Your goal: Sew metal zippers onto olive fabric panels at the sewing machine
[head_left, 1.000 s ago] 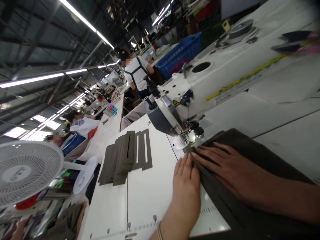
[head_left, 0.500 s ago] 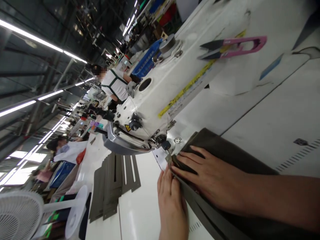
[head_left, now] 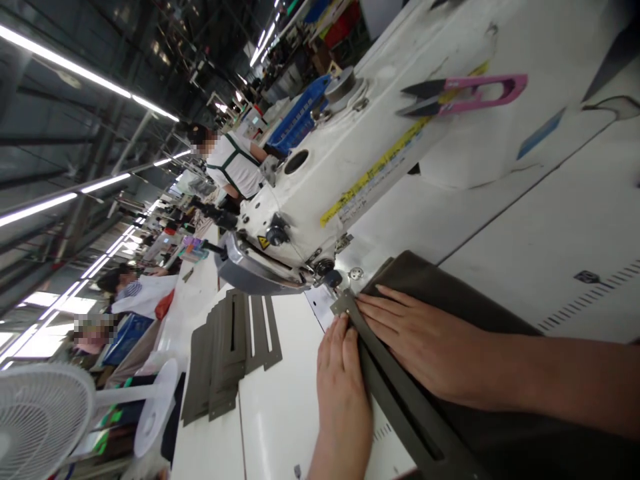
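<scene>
Left hand point(head_left: 344, 390), nearly flat, fingertips on slotted strip point(head_left: 400, 393) by sewing machine point(head_left: 320, 180). Right hand point(head_left: 435, 347) flat, fingers slightly spread, on dark fabric point(head_left: 425, 287).

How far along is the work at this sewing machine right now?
Looks done: a slotted strip is laid alongside the dark material, one end by the machine's presser foot; no finished seam can be made out.
In hand: the left hand has its fingers at that end, while the right hand lies on the material.
Probably left: the stacked slotted pieces, though their status isn't certain.
</scene>
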